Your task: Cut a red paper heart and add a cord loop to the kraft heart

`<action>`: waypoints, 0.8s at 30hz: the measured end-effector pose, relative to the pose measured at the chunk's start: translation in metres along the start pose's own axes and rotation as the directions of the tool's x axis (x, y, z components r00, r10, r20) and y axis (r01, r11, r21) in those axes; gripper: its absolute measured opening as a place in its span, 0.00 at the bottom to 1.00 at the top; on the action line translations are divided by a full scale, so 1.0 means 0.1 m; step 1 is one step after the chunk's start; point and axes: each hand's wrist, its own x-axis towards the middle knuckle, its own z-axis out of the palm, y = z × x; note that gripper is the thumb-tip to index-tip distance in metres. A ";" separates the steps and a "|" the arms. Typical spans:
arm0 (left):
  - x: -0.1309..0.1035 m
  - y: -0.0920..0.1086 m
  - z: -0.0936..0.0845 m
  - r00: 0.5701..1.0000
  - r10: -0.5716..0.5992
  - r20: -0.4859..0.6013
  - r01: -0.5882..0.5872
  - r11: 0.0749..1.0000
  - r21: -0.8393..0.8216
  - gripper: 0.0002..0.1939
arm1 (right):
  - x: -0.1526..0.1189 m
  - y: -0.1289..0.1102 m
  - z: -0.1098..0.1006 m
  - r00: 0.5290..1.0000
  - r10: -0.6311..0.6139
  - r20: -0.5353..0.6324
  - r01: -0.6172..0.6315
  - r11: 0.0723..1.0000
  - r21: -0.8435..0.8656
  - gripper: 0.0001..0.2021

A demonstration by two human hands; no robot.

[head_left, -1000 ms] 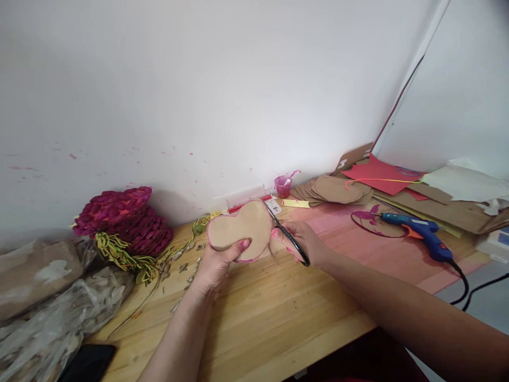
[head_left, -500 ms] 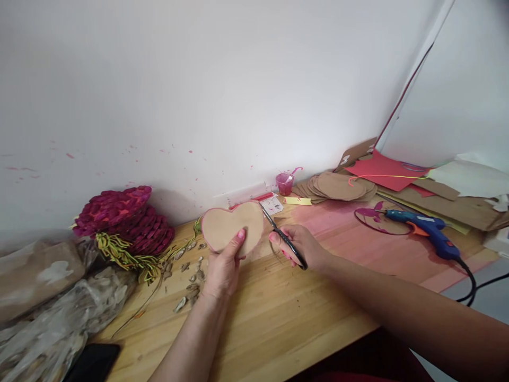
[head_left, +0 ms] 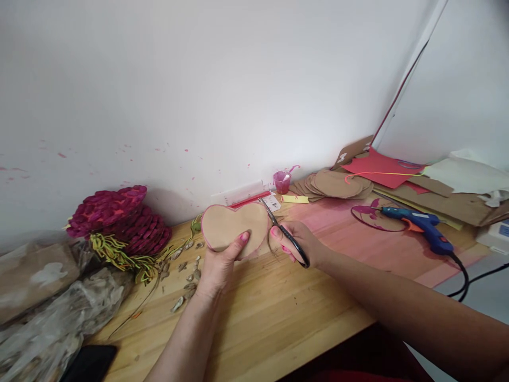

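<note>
A tan cardboard heart (head_left: 228, 225) with a pink line along its edge is held up above the table. My left hand (head_left: 222, 260) grips its lower part, thumb on the front face and fingers behind. In my right hand (head_left: 298, 241) is a pair of black-handled scissors (head_left: 290, 237), closed around the handles. The blades point up and left, with the tips by the heart's upper right edge; whether they touch it I cannot tell. A thin curved strip (head_left: 271, 245) hangs beside the heart, below the scissors.
Magenta shell-like pieces (head_left: 135, 225) with yellow-green yarn (head_left: 119, 254) stand left. Small shells (head_left: 191, 286) lie nearby, plastic bags (head_left: 79, 307) in front. Against the wall are a pink paint cup (head_left: 281, 183) and stacked cardboard shapes (head_left: 338, 184). A blue glue gun (head_left: 425, 225) lies right.
The heart has turned slightly and faces me more fully. The scissors have shifted a little relative to its right edge. The whole view has moved slightly.
</note>
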 end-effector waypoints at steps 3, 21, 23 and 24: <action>-0.01 0.03 0.02 1.000 -0.003 -0.006 0.003 1.000 -0.001 0.39 | 0.00 0.00 0.00 1.000 -0.020 -0.010 0.019 0.999 -0.028 0.29; 0.07 0.11 -0.11 0.999 -0.011 0.032 0.011 1.000 -0.004 0.39 | -0.02 -0.11 -0.03 0.996 -0.084 0.021 0.086 0.983 -0.162 0.30; 0.07 0.13 -0.11 0.999 -0.021 0.037 0.020 1.000 0.007 0.39 | -0.02 -0.11 -0.02 0.995 -0.093 0.026 0.096 0.983 -0.160 0.30; 0.07 0.14 -0.11 0.999 -0.025 0.039 0.024 1.000 0.013 0.40 | -0.02 -0.10 -0.02 0.995 -0.096 0.026 0.099 0.983 -0.158 0.29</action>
